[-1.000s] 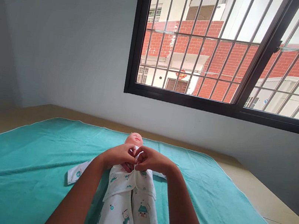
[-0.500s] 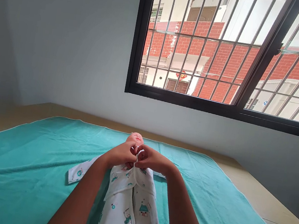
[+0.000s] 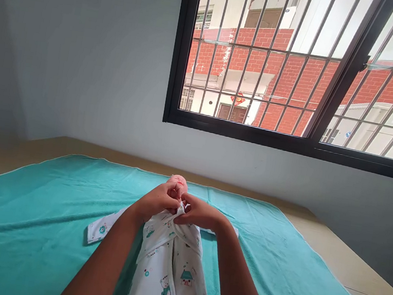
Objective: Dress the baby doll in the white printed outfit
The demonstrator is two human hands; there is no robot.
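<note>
A baby doll [image 3: 178, 180] lies on its back, its head at the far end. It is dressed in white baby clothes [image 3: 158, 280] printed with small green and red figures. At the neck and chest, my left hand [image 3: 161, 201] is closed, its fingertips pinching the top's front edge. Beside it, my right hand [image 3: 199, 212] also pinches the fabric, which is pulled up into a small peak between the two hands. One sleeve [image 3: 103, 228] stretches out flat to the left; the other is mostly behind my right wrist. My fingers hide the fastening at the collar.
A turquoise blanket [image 3: 44, 203] with a few creases covers most of the wooden surface [image 3: 356, 262] beneath. Behind it rises a grey-white wall [image 3: 101, 64]. A dark-framed window [image 3: 243, 131] with metal bars is at the upper right.
The chest fabric is lifted and drawn up toward the neck between my hands, wrinkling the top. My hands have shifted only slightly, and the view has moved a little.
</note>
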